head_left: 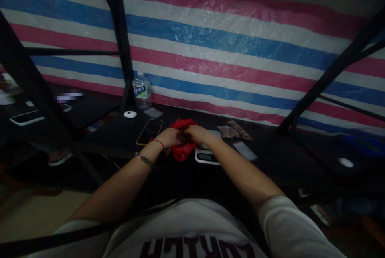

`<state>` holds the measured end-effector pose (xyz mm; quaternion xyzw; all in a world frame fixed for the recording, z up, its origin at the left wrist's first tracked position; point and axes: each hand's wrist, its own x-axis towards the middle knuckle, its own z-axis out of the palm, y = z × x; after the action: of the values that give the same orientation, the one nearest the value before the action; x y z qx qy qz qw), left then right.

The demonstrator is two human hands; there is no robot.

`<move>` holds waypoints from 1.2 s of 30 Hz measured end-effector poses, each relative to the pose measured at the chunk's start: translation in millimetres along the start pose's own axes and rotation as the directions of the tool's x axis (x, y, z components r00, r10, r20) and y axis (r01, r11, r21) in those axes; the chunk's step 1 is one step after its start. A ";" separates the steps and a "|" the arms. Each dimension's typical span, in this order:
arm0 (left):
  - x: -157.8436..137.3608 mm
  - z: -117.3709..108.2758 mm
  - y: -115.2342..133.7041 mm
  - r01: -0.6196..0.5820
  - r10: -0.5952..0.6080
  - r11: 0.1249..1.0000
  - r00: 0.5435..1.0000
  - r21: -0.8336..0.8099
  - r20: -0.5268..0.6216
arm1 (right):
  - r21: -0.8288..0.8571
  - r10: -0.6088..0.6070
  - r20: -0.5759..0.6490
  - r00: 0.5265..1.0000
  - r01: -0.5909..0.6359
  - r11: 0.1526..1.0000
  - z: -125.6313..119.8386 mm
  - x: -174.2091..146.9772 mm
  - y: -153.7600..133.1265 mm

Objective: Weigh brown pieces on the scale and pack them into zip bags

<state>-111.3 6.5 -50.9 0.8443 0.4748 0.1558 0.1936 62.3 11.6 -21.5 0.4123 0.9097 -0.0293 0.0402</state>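
Observation:
A crumpled red plastic bag [182, 153] lies open on the black table, with small dark brown pieces [185, 137] inside. My left hand [171, 137] is at the left side of its mouth, closed on the bag, fingertips among the pieces. My right hand [195, 133] reaches in from the right with curled fingers. What it pinches is too small and dark to make out. Just right of the bag, partly under my right forearm, sits a white digital scale [205, 157]. Small clear bags of brown pieces [229, 131] lie beyond it, near an empty-looking clear bag [245, 151].
A phone [149, 131] lies left of the bag. Behind it are a large clear bottle [142, 93], a flat clear packet [153, 112] and a white rounded device [130, 114]. Black metal posts [120, 37] frame the table; a striped plastic sheet [210, 49] hangs behind.

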 end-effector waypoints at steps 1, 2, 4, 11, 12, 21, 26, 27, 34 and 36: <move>0.4 0.8 0.7 0.012 -0.012 0.999 1.000 0.031 -0.005 | 0.029 -0.025 -0.002 1.000 0.025 0.999 0.9 0.8 -0.5; 0.8 1.5 1.6 0.029 -0.029 0.997 1.000 0.065 -0.006 | 0.058 -0.040 -0.007 0.999 0.041 0.997 2.3 1.6 -0.5; 1.7 2.4 2.9 0.064 -0.064 0.994 0.998 0.090 -0.001 | 0.117 -0.035 -0.028 0.999 0.038 0.992 6.0 2.9 1.2; 5.9 4.1 -5.9 0.114 -0.115 0.993 0.993 -0.027 -0.025 | 0.296 0.045 -0.118 0.992 -0.008 0.955 23.1 3.9 10.4; 6.3 3.9 -7.6 0.112 -0.113 0.993 0.993 -0.047 -0.032 | 0.319 0.057 -0.133 0.989 -0.012 0.948 25.1 3.8 10.9; 6.7 -6.8 -11.0 -0.047 0.009 0.953 0.992 -0.299 -0.126 | 0.614 0.177 -0.193 0.965 -0.021 0.789 36.2 8.0 14.0; 3.8 -13.4 -8.6 -0.095 0.012 0.915 0.978 -0.391 -0.208 | 0.768 0.235 -0.256 0.937 0.050 0.638 41.2 6.7 13.5; 2.8 -15.6 -8.0 -0.098 0.001 0.907 0.973 -0.409 -0.231 | 0.784 0.245 -0.262 0.933 0.058 0.618 41.7 5.9 13.6; -1.9 -26.6 -8.6 -0.073 -0.054 0.914 0.953 -0.399 -0.299 | 0.791 0.330 -0.303 0.894 0.043 0.610 33.8 -6.5 18.5; -2.4 -25.1 -8.3 -0.084 -0.038 0.925 0.950 -0.370 -0.310 | 0.792 0.341 -0.296 0.892 0.030 0.610 29.8 -12.9 24.0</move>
<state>-129.9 12.8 -33.0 0.7612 0.4504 0.3780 0.2735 90.4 15.2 -50.4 0.4640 0.7519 -0.3269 -0.3355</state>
